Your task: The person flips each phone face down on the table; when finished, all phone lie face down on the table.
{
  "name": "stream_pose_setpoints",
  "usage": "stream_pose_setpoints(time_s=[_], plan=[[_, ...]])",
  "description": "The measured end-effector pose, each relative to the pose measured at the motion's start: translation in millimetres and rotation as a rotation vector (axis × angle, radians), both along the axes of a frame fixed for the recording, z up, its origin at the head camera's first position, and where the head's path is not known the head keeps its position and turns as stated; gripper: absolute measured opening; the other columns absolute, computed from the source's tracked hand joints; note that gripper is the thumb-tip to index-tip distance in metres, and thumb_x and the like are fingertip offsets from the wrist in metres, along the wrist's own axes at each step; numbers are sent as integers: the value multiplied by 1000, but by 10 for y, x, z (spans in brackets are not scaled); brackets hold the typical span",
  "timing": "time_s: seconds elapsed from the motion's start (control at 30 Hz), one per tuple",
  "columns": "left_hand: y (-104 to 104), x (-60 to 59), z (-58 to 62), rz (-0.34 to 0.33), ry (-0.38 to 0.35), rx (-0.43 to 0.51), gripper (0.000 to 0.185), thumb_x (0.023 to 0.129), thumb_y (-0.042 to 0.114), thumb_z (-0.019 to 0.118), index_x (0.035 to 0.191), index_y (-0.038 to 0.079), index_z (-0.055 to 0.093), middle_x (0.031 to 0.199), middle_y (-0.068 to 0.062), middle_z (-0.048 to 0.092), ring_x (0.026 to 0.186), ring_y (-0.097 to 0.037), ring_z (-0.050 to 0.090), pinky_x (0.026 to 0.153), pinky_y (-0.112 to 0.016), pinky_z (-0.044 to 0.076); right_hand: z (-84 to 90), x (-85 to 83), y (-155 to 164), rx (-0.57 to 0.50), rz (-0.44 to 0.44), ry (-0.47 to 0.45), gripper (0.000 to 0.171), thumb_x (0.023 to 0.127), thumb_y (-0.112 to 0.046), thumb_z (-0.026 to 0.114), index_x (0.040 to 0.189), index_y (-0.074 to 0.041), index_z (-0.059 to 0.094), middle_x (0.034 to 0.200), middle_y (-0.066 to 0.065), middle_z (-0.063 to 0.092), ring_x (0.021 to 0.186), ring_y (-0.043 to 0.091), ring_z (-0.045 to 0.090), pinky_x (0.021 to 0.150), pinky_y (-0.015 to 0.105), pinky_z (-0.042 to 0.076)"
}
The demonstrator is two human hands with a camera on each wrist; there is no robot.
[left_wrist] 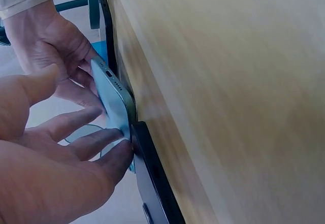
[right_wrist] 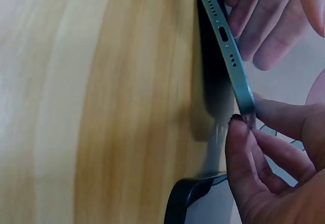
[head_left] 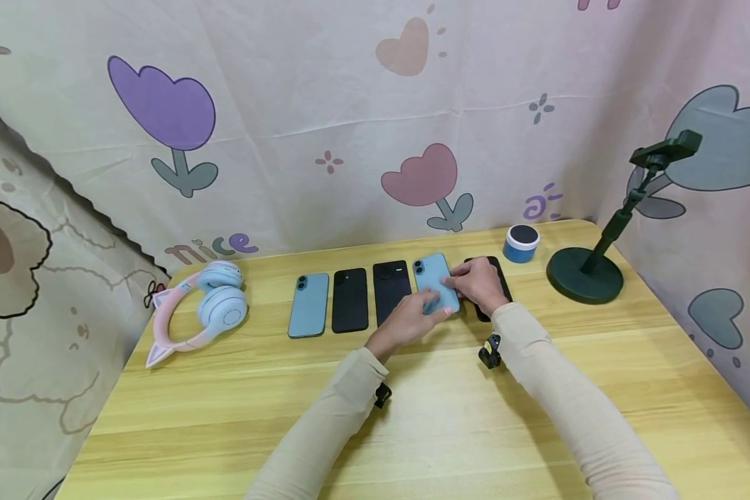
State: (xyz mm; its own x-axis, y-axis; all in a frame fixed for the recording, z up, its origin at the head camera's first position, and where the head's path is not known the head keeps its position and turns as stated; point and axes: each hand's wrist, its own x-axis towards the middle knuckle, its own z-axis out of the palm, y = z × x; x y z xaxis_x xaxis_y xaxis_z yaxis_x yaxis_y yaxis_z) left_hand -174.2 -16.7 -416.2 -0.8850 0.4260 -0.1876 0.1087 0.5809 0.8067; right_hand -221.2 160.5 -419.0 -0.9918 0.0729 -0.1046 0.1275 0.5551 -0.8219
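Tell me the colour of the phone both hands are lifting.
Light blue phone; head view shows it best.

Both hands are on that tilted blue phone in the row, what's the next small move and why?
Probably lower the blue phone flat between its neighbours. The left hand and right hand hold it by its edges, one side is raised off the table, and its edge sits against the black phone.
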Motion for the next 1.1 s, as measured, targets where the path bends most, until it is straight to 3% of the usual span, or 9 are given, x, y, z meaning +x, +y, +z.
stream_pose_setpoints(time_s=[0.17,0.4,0.67,0.9,1.1], plan=[[-9,4,6,2,8,-15,63,103,43,58,153,7,45,164,-12,29,151,-28,26,119,-47,28,27,23,2,142,70,29,30,89,-18,79,111,3,77,106,19,74,70,17,70,64,27,56],[-30,25,44,1,16,-4,63,104,42,57,154,6,43,163,-11,32,150,-27,28,118,-48,30,146,55,8,244,119,60,31,90,-19,78,112,4,75,111,19,73,105,35,67,89,48,55],[4,1,50,25,78,-30,60,103,39,61,149,4,49,161,-10,37,148,-28,32,116,-48,33,302,66,148,286,180,88,40,89,-21,79,116,7,72,111,22,72,104,36,67,90,50,53],[122,-15,33,51,103,-69,55,101,32,65,148,6,52,153,-6,49,143,-24,41,113,-45,38,370,96,353,336,189,68,43,90,-23,78,115,11,70,111,26,71,101,39,68,89,52,53],[281,-33,11,17,173,-102,51,100,28,67,143,4,57,146,-6,56,138,-22,46,111,-41,41,367,114,517,367,168,46,48,89,-25,78,116,13,68,115,29,69,106,43,65,92,55,51]])
